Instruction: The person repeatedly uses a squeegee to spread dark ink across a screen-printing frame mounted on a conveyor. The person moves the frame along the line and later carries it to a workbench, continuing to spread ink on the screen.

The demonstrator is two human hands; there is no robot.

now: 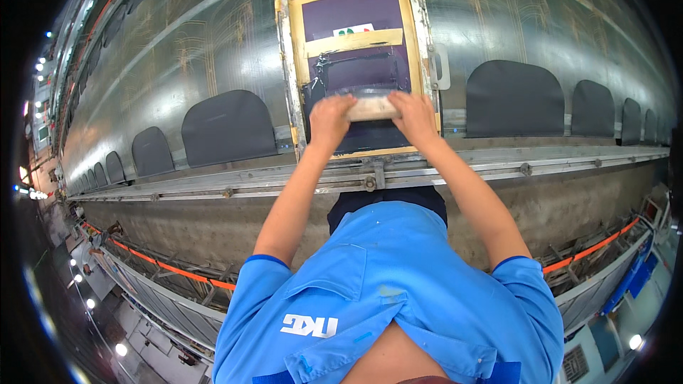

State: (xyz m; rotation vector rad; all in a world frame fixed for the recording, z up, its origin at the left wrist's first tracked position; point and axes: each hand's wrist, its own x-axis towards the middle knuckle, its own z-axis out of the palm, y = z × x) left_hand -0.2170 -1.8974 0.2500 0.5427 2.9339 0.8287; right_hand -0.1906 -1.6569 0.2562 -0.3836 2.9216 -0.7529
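Observation:
Both of my hands grip a squeegee with a pale wooden handle (pixel 373 108), one at each end. My left hand (pixel 331 122) closes round its left end, and my right hand (pixel 416 117) round its right end. The squeegee rests across a dark purple mesh panel in a screen printing frame (pixel 284 57). Dark ink is smeared on the mesh just beyond the squeegee. A strip of yellowish tape (pixel 353 42) crosses the panel farther up, with a small white patch bearing coloured marks (pixel 353 30) above it. My hands hide the squeegee's ends.
Dark grey rounded fabric pieces (pixel 515 99) lie in a row on the long metal table (pixel 484 21), on both sides of the frame. A white handle (pixel 442 66) sticks out at the frame's right. A metal rail (pixel 498 165) with bolts runs along the near edge. Orange piping (pixel 171 267) lies behind me.

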